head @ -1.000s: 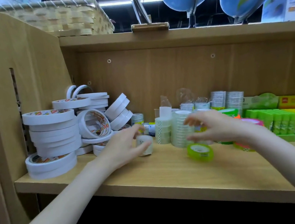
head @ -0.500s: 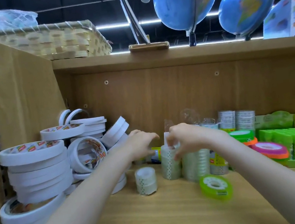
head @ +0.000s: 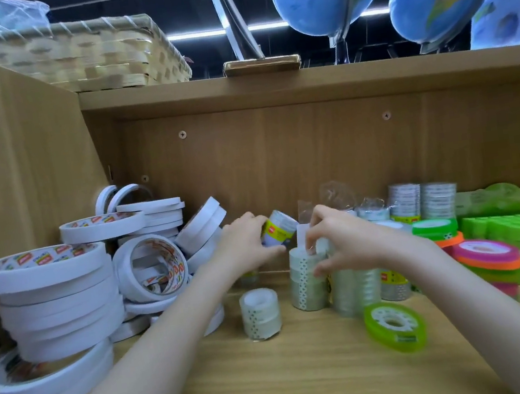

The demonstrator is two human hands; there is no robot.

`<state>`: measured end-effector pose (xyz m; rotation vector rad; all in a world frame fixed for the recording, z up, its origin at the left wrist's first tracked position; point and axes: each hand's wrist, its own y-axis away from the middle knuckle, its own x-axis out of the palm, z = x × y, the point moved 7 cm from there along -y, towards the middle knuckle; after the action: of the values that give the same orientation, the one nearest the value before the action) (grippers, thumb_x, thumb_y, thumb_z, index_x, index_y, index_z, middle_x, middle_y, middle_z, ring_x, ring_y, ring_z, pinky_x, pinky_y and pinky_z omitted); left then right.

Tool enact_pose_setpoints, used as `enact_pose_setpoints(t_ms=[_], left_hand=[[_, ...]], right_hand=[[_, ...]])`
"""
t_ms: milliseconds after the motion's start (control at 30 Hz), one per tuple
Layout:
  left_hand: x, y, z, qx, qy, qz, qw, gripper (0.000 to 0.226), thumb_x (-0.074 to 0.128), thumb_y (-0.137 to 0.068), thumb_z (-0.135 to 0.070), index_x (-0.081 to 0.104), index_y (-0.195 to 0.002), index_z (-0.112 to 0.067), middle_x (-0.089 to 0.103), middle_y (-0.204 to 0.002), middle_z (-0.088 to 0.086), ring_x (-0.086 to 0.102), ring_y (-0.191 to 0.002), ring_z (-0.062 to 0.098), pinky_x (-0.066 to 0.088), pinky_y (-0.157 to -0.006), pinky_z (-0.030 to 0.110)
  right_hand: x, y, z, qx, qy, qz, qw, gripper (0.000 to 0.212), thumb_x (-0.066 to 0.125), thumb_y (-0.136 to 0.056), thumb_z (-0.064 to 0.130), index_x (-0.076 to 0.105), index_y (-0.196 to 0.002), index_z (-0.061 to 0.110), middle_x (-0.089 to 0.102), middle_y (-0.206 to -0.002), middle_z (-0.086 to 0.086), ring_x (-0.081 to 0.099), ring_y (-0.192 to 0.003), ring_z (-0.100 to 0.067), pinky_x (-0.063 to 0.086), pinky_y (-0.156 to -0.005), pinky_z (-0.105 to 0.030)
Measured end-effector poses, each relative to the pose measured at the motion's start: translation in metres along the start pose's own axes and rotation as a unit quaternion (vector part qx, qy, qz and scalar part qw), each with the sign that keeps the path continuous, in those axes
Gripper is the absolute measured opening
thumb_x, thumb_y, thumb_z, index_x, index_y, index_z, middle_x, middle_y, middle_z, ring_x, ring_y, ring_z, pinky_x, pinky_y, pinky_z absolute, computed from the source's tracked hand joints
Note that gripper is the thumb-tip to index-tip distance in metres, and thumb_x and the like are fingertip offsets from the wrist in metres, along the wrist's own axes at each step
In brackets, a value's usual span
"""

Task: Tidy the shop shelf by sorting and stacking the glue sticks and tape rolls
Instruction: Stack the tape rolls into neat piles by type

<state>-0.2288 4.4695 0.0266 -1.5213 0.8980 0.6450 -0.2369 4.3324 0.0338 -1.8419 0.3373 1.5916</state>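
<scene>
Left hand (head: 245,245) fingers gripping tilted tape pack (head: 279,229); right hand (head: 342,242) fingers pinching clear tape stack (head: 307,282) — wooden shelf (head: 276,371).

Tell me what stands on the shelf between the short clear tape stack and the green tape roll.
Head view: bare shelf board only between short clear tape stack and green tape roll.

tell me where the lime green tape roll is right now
In the head view, the lime green tape roll lies flat near the front of the shelf, right of centre, just in front of the clear tape stacks and below the right hand.
</scene>
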Motion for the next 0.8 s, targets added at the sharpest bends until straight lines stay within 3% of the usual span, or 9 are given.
enact_pose_setpoints(t_ms=[100, 267, 367, 467, 633, 800], left_hand=[[-0.003, 0.014, 0.008, -0.041, 0.054, 0.004, 0.998, 0.042, 0.07, -0.077, -0.041, 0.057, -0.105, -0.011, 0.058, -0.099, 0.001, 0.055, -0.095, 0.018, 0.044, -0.075, 0.03], [0.008, 0.034, 0.005, -0.071, 0.015, 0.014, 0.997, 0.04, 0.072, -0.073, -0.041, 0.049, -0.09, -0.014, 0.052, -0.088, -0.001, 0.048, -0.079, 0.014, 0.033, -0.06, 0.025], [0.011, 0.035, 0.005, -0.094, 0.013, 0.038, 0.995, 0.044, 0.071, -0.076, -0.041, 0.046, -0.1, -0.014, 0.057, -0.095, 0.003, 0.052, -0.082, 0.016, 0.036, -0.064, 0.025], [0.008, 0.037, 0.01, -0.111, 0.04, 0.037, 0.992, 0.046, 0.07, -0.08, -0.037, 0.046, -0.112, -0.015, 0.057, -0.095, 0.0, 0.053, -0.085, 0.015, 0.034, -0.064, 0.023], [0.004, 0.036, 0.013, -0.137, 0.015, 0.018, 0.99, 0.044, 0.068, -0.082, -0.034, 0.046, -0.113, -0.012, 0.064, -0.103, 0.006, 0.059, -0.096, 0.022, 0.039, -0.069, 0.027], [0.002, 0.033, 0.017, -0.146, 0.086, 0.002, 0.985, 0.038, 0.066, -0.085, -0.025, 0.042, -0.112, -0.012, 0.065, -0.095, 0.009, 0.062, -0.088, 0.024, 0.045, -0.069, 0.032]], right_hand=[[0.001, 0.001, 0.0, 0.014, 0.015, -0.016, 1.0, 0.026, 0.073, -0.077, 0.032, 0.059, -0.097, 0.021, 0.031, -0.103, 0.002, 0.037, -0.103, -0.015, 0.042, -0.089, -0.034], [-0.002, 0.005, 0.004, 0.021, 0.077, -0.061, 0.995, 0.032, 0.069, -0.078, 0.036, 0.055, -0.103, 0.021, 0.033, -0.12, 0.0, 0.034, -0.111, -0.019, 0.041, -0.087, -0.033], [-0.004, 0.006, 0.005, 0.047, 0.142, -0.072, 0.986, 0.04, 0.067, -0.079, 0.041, 0.051, -0.111, 0.021, 0.032, -0.125, -0.001, 0.037, -0.11, -0.023, 0.036, -0.087, -0.034], [-0.005, -0.008, 0.011, 0.074, 0.185, -0.033, 0.979, 0.039, 0.068, -0.08, 0.034, 0.054, -0.112, 0.016, 0.037, -0.122, -0.007, 0.045, -0.11, -0.028, 0.035, -0.087, -0.037], [0.004, -0.047, 0.019, 0.063, 0.256, 0.006, 0.965, 0.05, 0.073, -0.078, 0.031, 0.054, -0.118, 0.009, 0.037, -0.126, -0.01, 0.043, -0.116, -0.031, 0.035, -0.094, -0.042], [-0.009, -0.046, 0.009, 0.077, 0.153, -0.025, 0.985, 0.051, 0.071, -0.078, 0.032, 0.049, -0.12, 0.014, 0.04, -0.122, -0.008, 0.048, -0.113, -0.03, 0.036, -0.091, -0.043]])
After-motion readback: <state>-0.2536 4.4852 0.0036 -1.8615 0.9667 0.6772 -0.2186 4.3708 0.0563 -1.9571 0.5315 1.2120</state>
